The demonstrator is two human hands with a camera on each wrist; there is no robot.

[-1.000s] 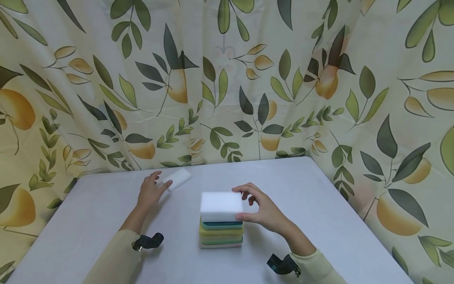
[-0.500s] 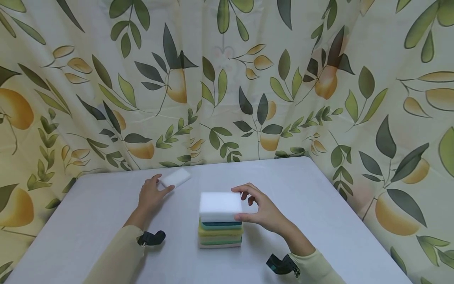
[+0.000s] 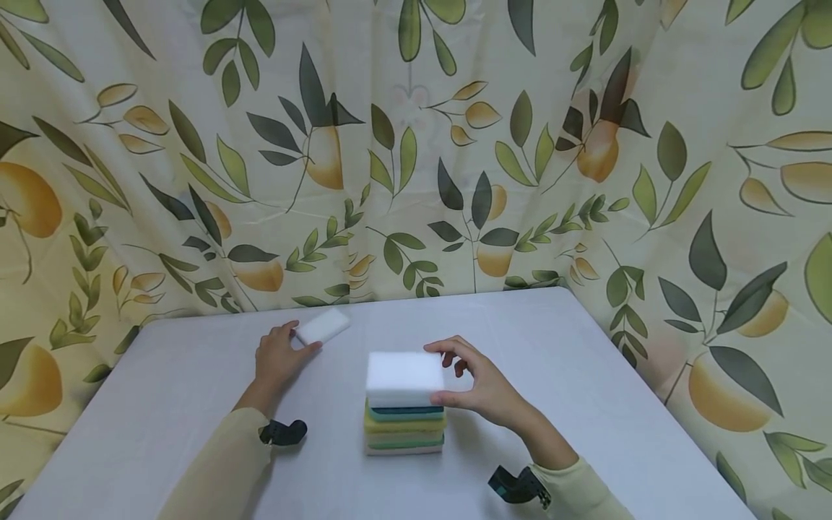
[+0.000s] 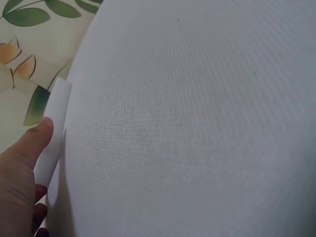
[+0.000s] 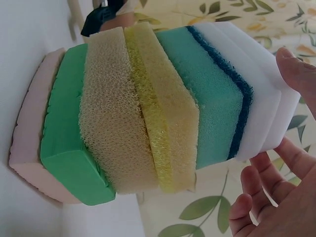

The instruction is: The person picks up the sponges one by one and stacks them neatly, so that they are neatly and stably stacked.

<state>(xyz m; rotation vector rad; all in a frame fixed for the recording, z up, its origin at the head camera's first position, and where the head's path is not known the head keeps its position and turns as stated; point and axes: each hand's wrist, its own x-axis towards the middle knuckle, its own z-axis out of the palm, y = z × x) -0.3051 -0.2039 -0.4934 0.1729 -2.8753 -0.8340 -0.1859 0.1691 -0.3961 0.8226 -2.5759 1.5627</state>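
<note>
A stack of sponges (image 3: 404, 426) stands in the middle of the table. In the right wrist view its layers run from a pinkish sponge (image 5: 34, 133) at the bottom through a green sponge (image 5: 69, 128), a beige one and a yellow-and-cream one to a teal sponge (image 5: 212, 98) with a dark blue scouring layer. White sponges (image 3: 404, 377) lie on top. My right hand (image 3: 484, 379) holds the uppermost white sponge by its right end, thumb in front and index finger behind. At the back left, my left hand (image 3: 279, 355) pinches a separate white sponge (image 3: 323, 326) between thumb and fingers.
A white cloth (image 3: 559, 448) covers the table, whose back edge runs just behind the separate sponge. A curtain (image 3: 416, 144) printed with leaves and fruit hangs behind and on both sides. Each wrist wears a black camera (image 3: 284, 432).
My left forearm has shifted slightly right, and the thumb has come down along the near edge of the separate white sponge. My right hand and the stack hold still.
</note>
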